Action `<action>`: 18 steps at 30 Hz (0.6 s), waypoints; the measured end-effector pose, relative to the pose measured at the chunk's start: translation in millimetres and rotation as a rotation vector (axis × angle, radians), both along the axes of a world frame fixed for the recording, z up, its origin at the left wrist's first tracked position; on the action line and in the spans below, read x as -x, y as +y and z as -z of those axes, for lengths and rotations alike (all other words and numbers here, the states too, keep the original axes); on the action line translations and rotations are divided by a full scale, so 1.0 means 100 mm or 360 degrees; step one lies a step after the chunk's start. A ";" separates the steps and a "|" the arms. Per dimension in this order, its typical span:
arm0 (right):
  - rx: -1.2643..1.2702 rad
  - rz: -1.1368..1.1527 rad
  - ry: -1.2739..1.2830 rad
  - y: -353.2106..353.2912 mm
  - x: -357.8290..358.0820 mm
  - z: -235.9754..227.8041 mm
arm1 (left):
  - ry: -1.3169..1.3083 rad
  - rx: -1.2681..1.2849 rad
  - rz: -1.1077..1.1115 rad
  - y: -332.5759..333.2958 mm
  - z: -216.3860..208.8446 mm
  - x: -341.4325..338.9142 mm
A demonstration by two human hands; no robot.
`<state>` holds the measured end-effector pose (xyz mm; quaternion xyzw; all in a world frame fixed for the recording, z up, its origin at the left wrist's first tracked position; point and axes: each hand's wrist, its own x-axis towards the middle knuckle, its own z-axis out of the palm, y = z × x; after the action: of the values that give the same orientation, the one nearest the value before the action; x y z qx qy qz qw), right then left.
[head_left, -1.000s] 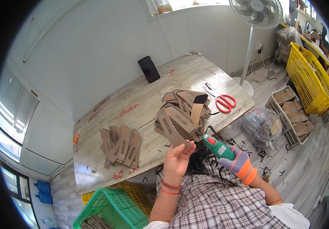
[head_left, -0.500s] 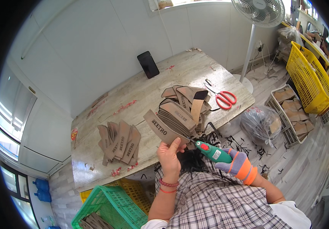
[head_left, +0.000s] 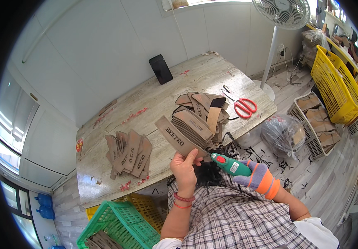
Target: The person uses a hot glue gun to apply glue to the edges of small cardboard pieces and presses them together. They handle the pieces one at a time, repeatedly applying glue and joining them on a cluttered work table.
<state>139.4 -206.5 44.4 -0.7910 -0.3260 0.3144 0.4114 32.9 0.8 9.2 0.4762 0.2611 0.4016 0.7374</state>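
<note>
My bare left hand (head_left: 184,168) pinches the lower end of a flat brown strip (head_left: 173,136) with dark lettering, tilted up to the left above the table's front edge. In my right hand (head_left: 260,181), which wears a grey and orange glove, is a green handheld power tool (head_left: 231,165) with a red button. Its thin tip points at the strip's lower end, close to my left fingers; whether it touches cannot be made out. Behind the strip lies a stack of similar brown pieces (head_left: 192,128). Another fanned pile of brown pieces (head_left: 131,154) rests farther left.
Red-handled scissors (head_left: 245,108) and a black phone (head_left: 160,69) are on the wooden table (head_left: 104,182). Black scraps (head_left: 208,174) cover my lap and the floor. A green crate (head_left: 123,222) stands below left; a filled plastic bag (head_left: 284,135), yellow basket (head_left: 337,87) and fan (head_left: 271,50) are right.
The brown strip and the green tool's front have shifted very slightly up and to the left. Both hands keep their hold.
</note>
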 end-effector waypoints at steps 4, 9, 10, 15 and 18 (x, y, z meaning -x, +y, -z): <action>0.0007 -0.0007 0.0030 0.01 -0.01 0.00 | 0.0003 0.0037 0.0022 -0.01 0.00 0.00; -0.0005 -0.0007 0.0086 0.03 -0.02 0.03 | 0.0008 0.0044 0.0042 -0.02 0.04 0.02; 0.0001 0.0001 0.0093 0.04 -0.02 0.02 | 0.0003 0.0057 0.0046 -0.03 0.05 0.02; -0.0020 0.0010 0.0160 0.06 -0.02 0.06 | -0.0006 0.0103 0.0096 -0.04 0.10 0.03; 0.0027 0.0015 0.0202 0.08 -0.01 -0.02 | 0.0007 0.0117 0.0105 -0.08 0.09 0.04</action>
<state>140.8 -198.2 46.3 -0.7744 -0.2928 0.3649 0.4260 29.2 -6.9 0.3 0.4580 0.2615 0.3662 0.7666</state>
